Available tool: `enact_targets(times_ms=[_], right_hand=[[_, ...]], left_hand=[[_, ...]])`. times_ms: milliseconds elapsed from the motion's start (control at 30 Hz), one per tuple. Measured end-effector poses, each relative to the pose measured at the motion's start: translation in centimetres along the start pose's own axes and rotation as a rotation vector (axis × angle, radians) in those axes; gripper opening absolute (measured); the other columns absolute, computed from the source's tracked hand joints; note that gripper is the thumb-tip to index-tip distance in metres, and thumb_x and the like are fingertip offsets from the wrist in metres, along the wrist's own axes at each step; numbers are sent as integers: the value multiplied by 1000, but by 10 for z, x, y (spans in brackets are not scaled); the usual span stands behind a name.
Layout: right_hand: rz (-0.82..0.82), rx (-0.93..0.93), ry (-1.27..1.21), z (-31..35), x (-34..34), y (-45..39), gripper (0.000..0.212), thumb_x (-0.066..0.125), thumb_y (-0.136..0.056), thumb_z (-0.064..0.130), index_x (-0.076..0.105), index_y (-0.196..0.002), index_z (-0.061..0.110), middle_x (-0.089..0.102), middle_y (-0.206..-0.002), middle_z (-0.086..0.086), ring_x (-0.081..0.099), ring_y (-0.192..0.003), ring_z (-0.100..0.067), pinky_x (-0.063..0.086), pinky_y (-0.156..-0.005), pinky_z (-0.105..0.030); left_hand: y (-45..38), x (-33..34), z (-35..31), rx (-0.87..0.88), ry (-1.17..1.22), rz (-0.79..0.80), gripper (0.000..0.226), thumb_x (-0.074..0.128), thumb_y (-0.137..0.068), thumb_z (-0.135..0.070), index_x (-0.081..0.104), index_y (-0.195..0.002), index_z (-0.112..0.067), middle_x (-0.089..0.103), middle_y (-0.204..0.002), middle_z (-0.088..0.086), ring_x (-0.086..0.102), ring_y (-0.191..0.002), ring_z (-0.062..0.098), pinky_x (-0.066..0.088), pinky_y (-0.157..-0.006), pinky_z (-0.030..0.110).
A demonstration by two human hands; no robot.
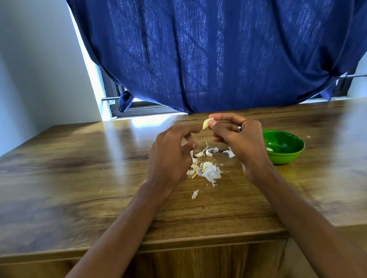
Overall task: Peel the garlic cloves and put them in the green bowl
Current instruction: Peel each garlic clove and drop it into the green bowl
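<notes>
My right hand [238, 137] pinches a pale garlic clove [206, 123] between thumb and fingertips, raised above the table. My left hand [172, 153] hovers just left of it with loosely curled fingers that hold nothing. Below the hands lie loose garlic cloves [202, 153] and a heap of white garlic skins [209, 171] on the wooden table [69, 184]. The green bowl [292, 150] stands to the right of my right hand, with one peeled clove [269, 149] inside it.
A single flake of skin [195, 194] lies nearer to me. A blue curtain [224, 44] hangs over the window behind the table's far edge. A white wall borders the left side. The table's front edge runs across below my forearms.
</notes>
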State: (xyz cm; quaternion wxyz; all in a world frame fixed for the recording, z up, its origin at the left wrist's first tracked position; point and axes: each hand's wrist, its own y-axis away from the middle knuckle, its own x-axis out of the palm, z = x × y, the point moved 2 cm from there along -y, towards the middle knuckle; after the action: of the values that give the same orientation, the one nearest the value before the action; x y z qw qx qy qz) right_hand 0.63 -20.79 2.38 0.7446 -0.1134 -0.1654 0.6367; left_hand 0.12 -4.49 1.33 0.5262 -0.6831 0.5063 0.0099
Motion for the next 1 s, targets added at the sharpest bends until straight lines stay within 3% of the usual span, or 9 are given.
enact_targets(times_ms=[67,200,267,400,500,600,733,867,1000], right_hand=[[-20,-20,66,2,-4,-1,20,77,-85,12,75,-105,12,78,-87,2,74,-77,-9,57,-66,-20],[-73,-118,336,18,-36,-8,16,79,-84,16,77,-99,22,77,-86,8,72,-73,-4,56,-65,-18],[-58,-138,602,29,-61,-15,15,79,-84,20,78,-97,27,75,-84,13,68,-72,2,51,-65,-13],[-72,-95,1008,34,-106,-31,14,76,-86,24,79,-93,36,76,-90,12,63,-84,-3,48,-78,-28],[-9,-64,1148,35,-113,-34,18,73,-89,20,78,-94,37,71,-81,19,56,-72,1,44,-65,-26],[41,-14,1234,35,-107,-37,27,67,-92,13,78,-91,38,64,-74,27,54,-65,3,37,-52,-19],[23,-108,1150,35,-89,-38,27,67,-91,11,78,-91,36,75,-91,16,53,-69,11,34,-55,-10],[164,-234,1040,28,-48,-30,27,65,-94,7,76,-101,30,68,-93,19,55,-63,15,37,-51,0],[392,-233,1083,2,-6,-30,28,62,-91,-1,75,-103,21,72,-98,7,61,-72,6,46,-55,-4]], left_hand=[[1,-2,-1,-13,-3,6,27,72,-94,-19,75,-118,-30,74,-91,-17,57,-67,-2,52,-76,30],[4,-3,-5,17,2,3,24,58,-103,-25,75,-118,-25,78,-96,-10,65,-69,3,52,-74,29],[4,-3,-3,11,-45,-31,28,58,-100,-10,74,-120,-21,78,-104,-4,73,-87,18,52,-75,33],[-1,-1,-1,-15,-75,-15,68,50,-79,21,62,-137,-12,72,-121,10,70,-100,31,53,-85,38],[2,1,0,-8,-50,57,74,52,-78,26,58,-141,-12,68,-129,11,66,-112,28,44,-90,24],[3,4,7,16,-42,35,68,56,-74,26,70,-126,-14,68,-131,8,61,-125,23,40,-103,23],[1,6,14,42,24,22,53,57,-68,27,82,-89,-16,77,-110,5,71,-110,20,53,-99,31],[2,4,11,69,11,-41,36,67,-81,19,81,-100,-8,79,-100,8,75,-94,20,54,-90,25],[2,-2,9,112,-19,-112,14,75,-87,-1,81,-97,-9,79,-92,3,75,-82,15,45,-81,13]])
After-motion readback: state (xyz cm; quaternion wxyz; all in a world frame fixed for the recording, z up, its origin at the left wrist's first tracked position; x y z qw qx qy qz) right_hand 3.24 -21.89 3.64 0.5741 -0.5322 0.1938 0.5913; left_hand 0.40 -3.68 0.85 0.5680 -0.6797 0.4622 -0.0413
